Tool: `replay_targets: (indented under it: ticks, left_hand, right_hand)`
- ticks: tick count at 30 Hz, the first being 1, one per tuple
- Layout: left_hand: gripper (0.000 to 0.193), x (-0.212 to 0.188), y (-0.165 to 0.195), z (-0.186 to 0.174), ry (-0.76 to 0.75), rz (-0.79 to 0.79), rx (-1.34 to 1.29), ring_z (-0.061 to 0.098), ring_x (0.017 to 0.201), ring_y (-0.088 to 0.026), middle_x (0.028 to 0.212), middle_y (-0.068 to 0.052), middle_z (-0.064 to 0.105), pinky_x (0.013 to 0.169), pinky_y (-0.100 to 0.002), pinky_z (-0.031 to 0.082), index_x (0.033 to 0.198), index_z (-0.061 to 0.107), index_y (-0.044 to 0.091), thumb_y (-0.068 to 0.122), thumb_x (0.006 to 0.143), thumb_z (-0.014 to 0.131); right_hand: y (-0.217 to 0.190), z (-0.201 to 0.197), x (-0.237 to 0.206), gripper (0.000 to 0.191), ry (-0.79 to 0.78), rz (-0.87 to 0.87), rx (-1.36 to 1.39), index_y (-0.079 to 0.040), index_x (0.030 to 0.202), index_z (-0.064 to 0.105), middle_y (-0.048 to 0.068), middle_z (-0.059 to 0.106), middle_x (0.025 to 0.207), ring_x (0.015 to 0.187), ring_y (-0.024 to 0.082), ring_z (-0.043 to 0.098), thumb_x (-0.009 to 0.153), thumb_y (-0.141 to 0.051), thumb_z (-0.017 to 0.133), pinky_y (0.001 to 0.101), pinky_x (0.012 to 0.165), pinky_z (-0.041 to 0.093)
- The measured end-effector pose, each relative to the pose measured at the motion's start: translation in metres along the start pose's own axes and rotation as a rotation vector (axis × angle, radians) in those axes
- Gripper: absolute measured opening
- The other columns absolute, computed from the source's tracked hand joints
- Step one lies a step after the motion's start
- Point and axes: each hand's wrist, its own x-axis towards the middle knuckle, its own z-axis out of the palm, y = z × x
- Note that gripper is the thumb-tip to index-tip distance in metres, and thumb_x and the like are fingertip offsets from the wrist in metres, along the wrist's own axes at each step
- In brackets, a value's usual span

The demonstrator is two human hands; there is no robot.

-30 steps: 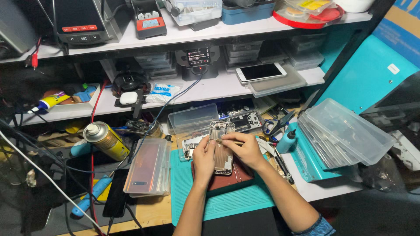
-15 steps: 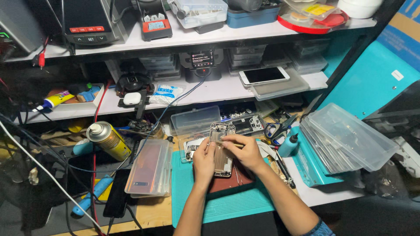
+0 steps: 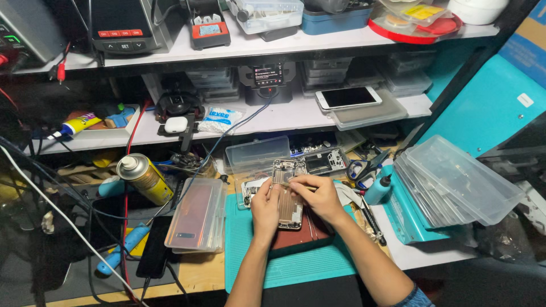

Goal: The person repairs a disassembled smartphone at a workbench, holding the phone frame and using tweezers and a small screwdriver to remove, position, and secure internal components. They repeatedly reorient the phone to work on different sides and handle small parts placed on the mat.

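An opened phone frame (image 3: 289, 193) lies on a dark red pad (image 3: 304, 236) over the teal work mat (image 3: 296, 267). My left hand (image 3: 265, 209) holds the frame's left edge and steadies it. My right hand (image 3: 318, 196) rests over its right side and pinches a thin metal tool whose tip touches the upper part of the frame. The tool is mostly hidden by the fingers.
A clear plastic box with a phone back (image 3: 195, 215) sits left of the mat, a yellow spray can (image 3: 143, 179) behind it. Stacked clear trays (image 3: 455, 187) lie at the right. A white phone (image 3: 348, 97) rests on the shelf. Cables hang at the left.
My hands stay on the phone frame with only slight shifts. The view has drifted a little.
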Motion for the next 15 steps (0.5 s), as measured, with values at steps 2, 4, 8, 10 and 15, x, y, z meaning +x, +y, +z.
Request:
replay_targets:
  ticks: [2, 4, 8, 10, 15]
  left_hand:
    - [0.037, 0.0007, 0.0018, -0.0009, -0.007, 0.015, -0.007, 0.066, 0.081, -0.008, 0.097, -0.008, 0.076, 0.068, -0.023, 0.053, 0.132, 0.065, -0.004, 0.015, 0.101, 0.060]
    - [0.037, 0.0017, 0.0026, -0.0015, 0.015, 0.001, 0.037, 0.067, 0.081, -0.008, 0.096, -0.008, 0.077, 0.069, -0.023, 0.054, 0.131, 0.064, -0.004, 0.016, 0.100, 0.060]
    - [0.036, -0.0003, 0.0019, -0.0021, 0.001, 0.037, 0.041, 0.067, 0.083, -0.008, 0.096, -0.008, 0.077, 0.071, -0.023, 0.054, 0.130, 0.066, -0.005, 0.016, 0.100, 0.060]
    - [0.036, 0.0001, 0.0006, -0.0018, 0.010, 0.059, 0.036, 0.067, 0.085, -0.007, 0.099, -0.007, 0.077, 0.072, -0.023, 0.054, 0.130, 0.065, -0.004, 0.016, 0.101, 0.060]
    - [0.036, 0.0022, 0.0001, -0.0016, 0.037, 0.049, 0.079, 0.067, 0.084, -0.007, 0.097, -0.006, 0.077, 0.072, -0.023, 0.054, 0.131, 0.065, -0.003, 0.016, 0.101, 0.061]
  right_hand:
    - [-0.0015, -0.0012, 0.0008, 0.020, -0.038, -0.153, -0.022, 0.004, 0.106, 0.076, 0.006, 0.077, 0.099, 0.087, 0.008, 0.070, 0.091, -0.010, 0.074, 0.0231, 0.074, 0.057]
    - [-0.0019, -0.0010, 0.0009, 0.021, -0.022, -0.126, -0.058, 0.003, 0.108, 0.076, 0.006, 0.078, 0.099, 0.087, 0.008, 0.070, 0.091, -0.009, 0.073, 0.0227, 0.075, 0.057]
    - [-0.0013, 0.0005, 0.0018, 0.022, 0.022, 0.165, -0.043, 0.005, 0.112, 0.081, 0.018, 0.076, 0.090, 0.072, 0.020, 0.062, 0.098, -0.011, 0.073, 0.0329, 0.064, 0.048]
    - [-0.0012, -0.0009, 0.0020, 0.022, -0.012, -0.017, -0.039, 0.005, 0.109, 0.078, 0.011, 0.078, 0.097, 0.083, 0.013, 0.068, 0.093, -0.009, 0.074, 0.0273, 0.072, 0.055]
    - [0.0015, -0.0019, 0.0013, 0.022, -0.033, -0.093, 0.007, 0.005, 0.109, 0.076, 0.007, 0.076, 0.097, 0.085, 0.010, 0.069, 0.091, -0.008, 0.073, 0.0253, 0.073, 0.056]
